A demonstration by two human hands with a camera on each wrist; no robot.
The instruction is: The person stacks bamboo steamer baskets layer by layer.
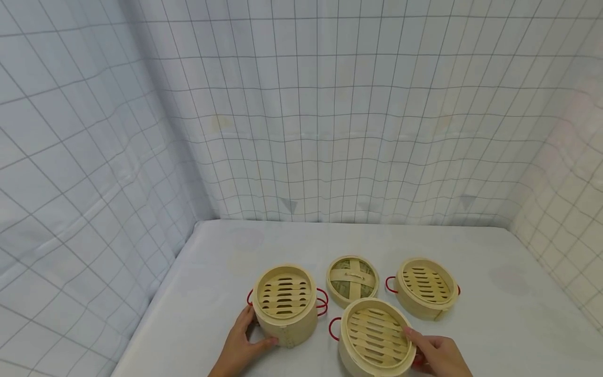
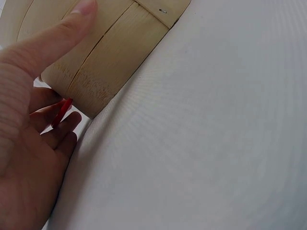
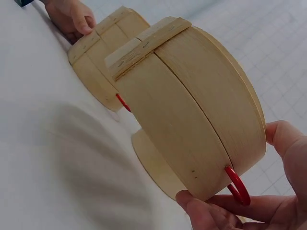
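Note:
In the head view, my left hand point(image 1: 242, 343) holds a stack of bamboo steamer baskets point(image 1: 294, 331) on the left of the table. Its thumb lies along the front wall in the left wrist view, and the other fingers are round the side by a red handle point(image 2: 61, 114). My right hand point(image 1: 438, 352) grips another bamboo steamer basket point(image 1: 377, 340) by its right side, thumb at the rim and fingers below, beside a red handle point(image 3: 237, 184). This basket is raised and tilted over the table, its shadow on the cloth in the right wrist view. Slats show inside both.
Behind the raised basket lies a round woven bamboo lid point(image 1: 353, 277) with crossed bands. A further slatted steamer basket point(image 1: 426, 288) with red handles sits at the right. White cloth covers the table point(image 1: 198, 293); grid-patterned curtains point(image 1: 330, 131) hang round the back and sides.

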